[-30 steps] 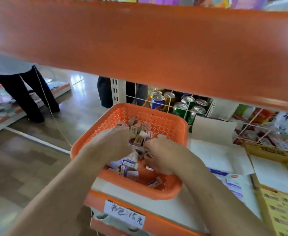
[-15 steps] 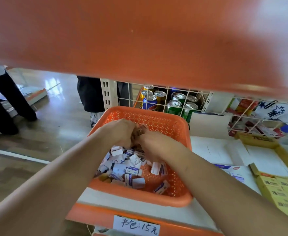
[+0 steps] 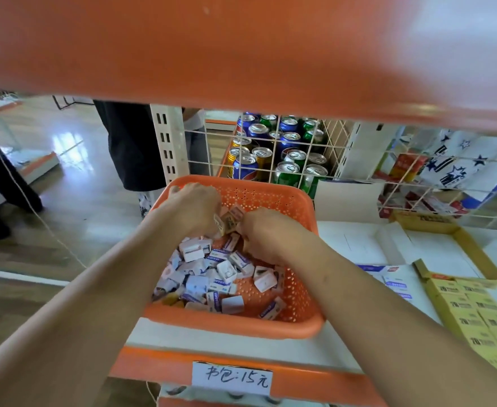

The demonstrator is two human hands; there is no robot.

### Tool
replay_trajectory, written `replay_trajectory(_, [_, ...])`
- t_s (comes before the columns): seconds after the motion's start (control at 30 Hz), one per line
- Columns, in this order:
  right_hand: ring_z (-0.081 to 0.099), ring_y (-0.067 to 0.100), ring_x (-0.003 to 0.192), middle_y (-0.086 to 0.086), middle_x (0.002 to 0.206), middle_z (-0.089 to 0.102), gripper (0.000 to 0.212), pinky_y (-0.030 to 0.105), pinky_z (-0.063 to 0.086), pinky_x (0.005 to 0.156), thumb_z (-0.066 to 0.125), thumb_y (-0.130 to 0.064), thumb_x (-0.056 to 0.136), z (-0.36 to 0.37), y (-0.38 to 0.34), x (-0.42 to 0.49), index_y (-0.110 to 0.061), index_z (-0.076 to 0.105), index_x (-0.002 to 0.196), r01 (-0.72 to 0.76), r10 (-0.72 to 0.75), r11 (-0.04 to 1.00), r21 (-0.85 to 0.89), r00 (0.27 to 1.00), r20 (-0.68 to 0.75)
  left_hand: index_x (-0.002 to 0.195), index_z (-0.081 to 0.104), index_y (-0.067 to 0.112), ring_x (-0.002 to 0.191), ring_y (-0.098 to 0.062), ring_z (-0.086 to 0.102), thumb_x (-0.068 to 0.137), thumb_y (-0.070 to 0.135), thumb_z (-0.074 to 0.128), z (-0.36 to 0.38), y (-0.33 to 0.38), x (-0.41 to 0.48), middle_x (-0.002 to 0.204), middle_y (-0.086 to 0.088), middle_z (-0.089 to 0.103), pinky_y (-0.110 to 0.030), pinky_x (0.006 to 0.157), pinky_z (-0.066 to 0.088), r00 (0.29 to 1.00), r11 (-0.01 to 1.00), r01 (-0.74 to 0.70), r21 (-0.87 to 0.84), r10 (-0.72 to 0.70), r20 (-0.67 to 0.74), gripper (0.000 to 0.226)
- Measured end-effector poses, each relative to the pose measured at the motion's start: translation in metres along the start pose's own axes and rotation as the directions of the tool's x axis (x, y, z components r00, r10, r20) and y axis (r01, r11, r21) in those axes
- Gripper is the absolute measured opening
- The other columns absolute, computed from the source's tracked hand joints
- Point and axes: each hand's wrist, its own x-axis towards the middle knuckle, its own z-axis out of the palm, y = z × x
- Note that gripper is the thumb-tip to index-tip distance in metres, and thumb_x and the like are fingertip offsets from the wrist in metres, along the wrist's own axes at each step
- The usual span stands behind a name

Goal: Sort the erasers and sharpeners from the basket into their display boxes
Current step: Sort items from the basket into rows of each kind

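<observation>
An orange perforated basket [image 3: 273, 198] stands on the white shelf and holds several small white and blue wrapped erasers [image 3: 212, 274]. Both my hands are inside it near the far wall. My left hand [image 3: 194, 207] and my right hand [image 3: 266, 230] have curled fingers, and between them they hold a cluster of small tan and pink pieces [image 3: 229, 218]. Which hand bears which piece is hidden. A yellow display box [image 3: 476, 312] of yellow packs lies at the right, and an open yellow-walled box [image 3: 470, 245] with a white inside sits beyond it.
An orange shelf edge [image 3: 241, 54] fills the top of the view, close overhead. Behind a white wire grid [image 3: 273, 148] stand drink cans [image 3: 288, 168]. A handwritten price label [image 3: 232, 378] hangs on the shelf front. A person's dark legs [image 3: 129, 148] stand on the floor at the left.
Both hands rose from the heap toward the basket's far wall and now hold small pieces between them. The view shifted, showing more of the basket's contents.
</observation>
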Motion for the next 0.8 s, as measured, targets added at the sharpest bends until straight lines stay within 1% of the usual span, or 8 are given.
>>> replay_trajectory(0.07, [0.054,0.024,0.091,0.004,0.095,0.055,0.012,0.03,0.042,0.073,0.057,-0.018,0.09,-0.006,0.007,-0.006,-0.014,0.061,0.101,0.01,0.003,0.995,0.103,0.993,-0.122,0.108,0.059,0.023,0.092,-0.014,0.053,0.078,0.032,0.075,-0.011,0.001,-0.01,0.098,0.011,0.054,-0.032,0.085,0.046,0.995,0.992,-0.018,-0.121,0.005,-0.102,0.035])
replay_trajectory(0.13, [0.052,0.017,0.095,0.0,0.099,0.056,0.013,0.028,0.039,0.075,0.06,-0.023,0.09,-0.015,0.014,-0.017,-0.017,0.062,0.101,0.004,0.05,0.961,0.276,0.98,-0.191,0.095,0.058,0.023,0.074,-0.011,0.054,0.078,0.023,0.076,-0.015,0.002,-0.02,0.086,0.008,0.056,-0.025,0.062,0.043,0.989,0.952,-0.039,-0.302,-0.007,-0.151,0.025])
replay_trajectory(0.2, [0.053,0.015,0.094,-0.004,0.098,0.055,0.011,0.026,0.039,0.075,0.062,-0.025,0.089,-0.023,0.022,-0.033,-0.02,0.061,0.098,-0.001,0.105,0.899,0.439,0.972,-0.212,0.082,0.052,0.027,0.067,-0.009,0.053,0.077,0.019,0.077,-0.017,0.007,-0.032,0.081,0.006,0.056,-0.022,0.055,0.037,0.981,0.911,-0.075,-0.407,-0.005,-0.192,0.027])
replay_trajectory(0.3, [0.058,0.012,0.079,-0.007,0.091,0.061,0.012,0.024,0.043,0.066,0.065,-0.028,0.088,-0.026,0.036,-0.06,-0.023,0.057,0.095,0.004,0.217,0.777,0.63,0.937,-0.275,0.078,0.051,0.034,0.064,-0.008,0.054,0.075,0.027,0.078,-0.016,0.023,-0.047,0.075,0.009,0.057,-0.023,0.053,0.038,0.953,0.891,-0.143,-0.431,0.007,-0.302,0.029])
replay_trajectory(0.43, [0.054,0.0,0.05,-0.013,0.065,0.065,0.007,0.015,0.039,0.049,0.062,-0.02,0.09,-0.018,0.067,-0.103,-0.023,0.064,0.095,0.098,0.395,0.518,0.85,0.854,-0.339,0.091,0.06,0.038,0.057,0.005,0.053,0.078,0.042,0.07,-0.018,0.072,-0.069,0.06,0.021,0.056,-0.015,0.051,0.032,0.898,0.839,-0.301,-0.454,0.088,-0.432,0.017])
replay_trajectory(0.6, [0.047,0.014,0.048,0.003,0.067,0.049,0.013,0.029,0.039,0.045,0.07,-0.011,0.084,0.008,0.115,-0.167,-0.019,0.067,0.095,0.083,0.492,0.368,0.926,0.828,-0.27,0.094,0.065,0.037,0.057,0.002,0.056,0.08,0.029,0.07,-0.01,0.143,-0.085,0.065,0.025,0.059,-0.014,0.049,0.041,0.853,0.693,-0.473,-0.544,0.204,-0.481,0.017])
replay_trajectory(0.7, [0.042,0.016,0.042,0.008,0.057,0.049,0.006,0.023,0.034,0.04,0.067,-0.016,0.086,0.018,0.139,-0.203,-0.012,0.067,0.081,0.04,0.523,0.317,0.947,0.826,-0.21,0.086,0.058,0.041,0.064,0.001,0.058,0.078,0.034,0.07,0.006,0.185,-0.086,0.07,0.02,0.061,-0.014,0.053,0.042,0.855,0.643,-0.5,-0.581,0.257,-0.451,0.016])
replay_trajectory(0.8, [0.033,0.014,0.039,0.003,0.044,0.041,0.044,0.021,0.027,0.041,0.06,-0.027,0.09,0.029,0.157,-0.229,-0.003,0.047,0.055,0.016,0.538,0.349,0.937,0.816,-0.214,0.088,0.054,0.042,0.067,0.001,0.058,0.078,0.036,0.071,0.024,0.223,-0.087,0.078,0.026,0.06,-0.022,0.057,0.046,0.887,0.617,-0.462,-0.637,0.309,-0.344,0.02])
